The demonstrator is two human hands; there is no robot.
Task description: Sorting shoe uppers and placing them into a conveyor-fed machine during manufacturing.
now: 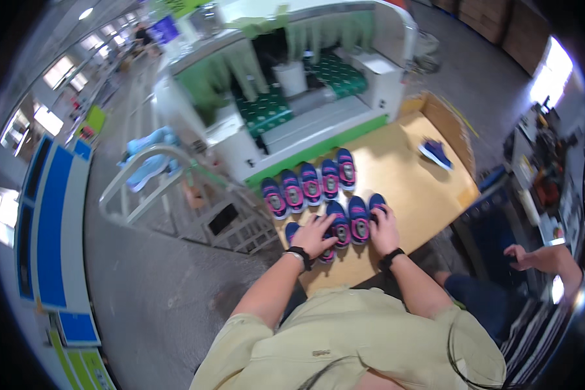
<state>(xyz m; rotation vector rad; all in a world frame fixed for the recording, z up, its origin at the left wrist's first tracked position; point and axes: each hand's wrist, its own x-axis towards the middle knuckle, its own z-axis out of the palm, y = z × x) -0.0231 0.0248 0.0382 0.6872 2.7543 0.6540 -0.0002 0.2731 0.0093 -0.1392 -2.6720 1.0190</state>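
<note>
Navy shoes with pink trim stand in two rows on a tan tabletop (406,205). The far row (311,184) has several shoes side by side, toes pointing away. In the near row, my left hand (313,235) lies over the shoes at the left end, fingers spread, partly hiding them. My right hand (385,231) is closed around the side of the rightmost shoe (376,201), covering its heel half. Between my hands, two shoes (358,221) show almost whole. Both wrists wear dark bands.
A single navy shoe (435,153) lies at the table's far right, beside a cardboard piece (439,110). Behind the table stands a white machine (318,123) with green curtains. A metal rack (231,224) is at left, with light-blue items (153,156). A co-worker's hand (523,257) shows at right.
</note>
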